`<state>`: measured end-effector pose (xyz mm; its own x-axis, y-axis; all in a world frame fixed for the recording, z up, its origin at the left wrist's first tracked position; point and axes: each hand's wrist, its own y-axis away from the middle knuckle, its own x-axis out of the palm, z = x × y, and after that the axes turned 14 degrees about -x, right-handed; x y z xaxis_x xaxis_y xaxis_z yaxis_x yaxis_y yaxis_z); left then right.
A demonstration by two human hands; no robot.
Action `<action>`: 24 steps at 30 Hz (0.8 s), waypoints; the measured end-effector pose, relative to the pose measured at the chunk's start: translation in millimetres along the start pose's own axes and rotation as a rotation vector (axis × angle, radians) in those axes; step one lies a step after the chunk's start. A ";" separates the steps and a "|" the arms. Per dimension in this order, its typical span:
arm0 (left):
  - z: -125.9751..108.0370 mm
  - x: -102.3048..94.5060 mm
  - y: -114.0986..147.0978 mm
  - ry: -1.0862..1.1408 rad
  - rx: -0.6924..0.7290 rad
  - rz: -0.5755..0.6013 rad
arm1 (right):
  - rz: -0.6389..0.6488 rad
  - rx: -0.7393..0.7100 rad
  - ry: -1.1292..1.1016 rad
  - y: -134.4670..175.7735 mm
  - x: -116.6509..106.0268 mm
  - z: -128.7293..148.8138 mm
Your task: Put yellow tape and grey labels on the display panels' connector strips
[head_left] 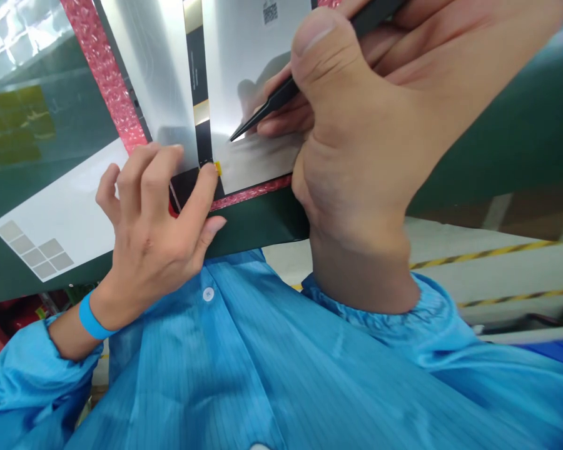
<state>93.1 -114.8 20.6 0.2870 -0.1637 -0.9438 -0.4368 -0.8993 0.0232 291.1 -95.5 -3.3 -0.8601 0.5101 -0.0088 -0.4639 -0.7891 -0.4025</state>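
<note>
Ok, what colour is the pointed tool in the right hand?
Black; the pointed tool in the right hand shows best in the head view.

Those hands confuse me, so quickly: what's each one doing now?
Left hand: open, index finger at the small glossy yellow tab.
Right hand: closed, holding a slim black pointed tool.

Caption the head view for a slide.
Right hand holds a pointed black tool over a silvery panel; left hand at a yellow tab.
</note>
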 end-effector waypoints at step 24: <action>-1.6 14.5 9.4 0.041 0.003 -0.026 | -0.137 -0.087 -0.007 6.7 9.1 -13.2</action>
<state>94.5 -126.3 7.7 0.3330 -0.1569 -0.9298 -0.4315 -0.9021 -0.0023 283.0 -91.6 -18.2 -0.7914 0.6086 0.0576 -0.5571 -0.6793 -0.4777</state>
